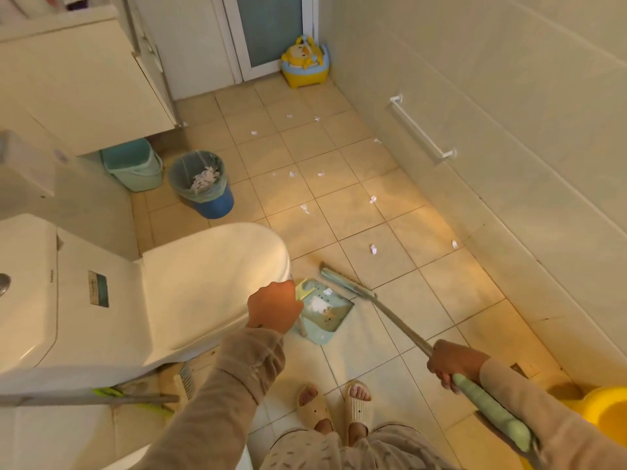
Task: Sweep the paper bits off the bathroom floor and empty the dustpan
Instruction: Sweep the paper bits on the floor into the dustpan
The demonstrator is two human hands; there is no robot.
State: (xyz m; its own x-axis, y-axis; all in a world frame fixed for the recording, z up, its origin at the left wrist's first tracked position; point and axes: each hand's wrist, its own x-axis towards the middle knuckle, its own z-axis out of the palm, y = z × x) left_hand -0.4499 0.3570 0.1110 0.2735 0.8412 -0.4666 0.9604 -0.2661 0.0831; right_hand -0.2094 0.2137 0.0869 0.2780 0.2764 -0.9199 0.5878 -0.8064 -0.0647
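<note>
My left hand (pixel 274 308) grips the handle of a pale green dustpan (pixel 330 329) that rests on the tiled floor beside the toilet, with a few paper bits inside it. My right hand (pixel 453 361) holds the metal shaft of a green broom; its head (pixel 346 282) lies on the floor just beyond the dustpan's open edge. Several white paper bits (pixel 373 249) lie scattered over the tiles farther ahead. A blue bin (pixel 200 183) with a clear liner holds torn paper, left of the floor's middle.
A white toilet (pixel 190 286) fills the left. A teal bucket (pixel 134 167) stands under the cabinet beside the bin. A yellow child's potty (pixel 305 62) sits by the far door. A towel rail (pixel 420 130) is on the right wall. A yellow tub (pixel 604 415) is at bottom right.
</note>
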